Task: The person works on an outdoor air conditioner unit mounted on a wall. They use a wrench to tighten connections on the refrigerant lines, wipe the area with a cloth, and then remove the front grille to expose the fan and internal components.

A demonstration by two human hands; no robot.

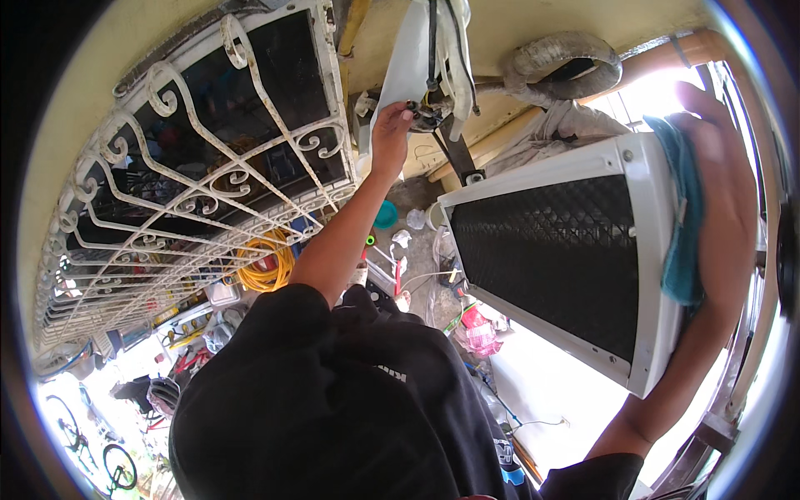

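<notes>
Left hand (390, 125) at bracket (429, 112); right hand (708, 125) grips unit's edge (658, 250).

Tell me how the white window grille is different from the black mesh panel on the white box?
The window grille is made of thin white bars bent into curly scrolls with big gaps, fixed over dark glass. The mesh panel is black, flat and finely woven with tiny holes, set in a white casing. The right hand holds that casing with a teal cloth; the left hand reaches for wiring, not the grille. Both let you see through.
</notes>
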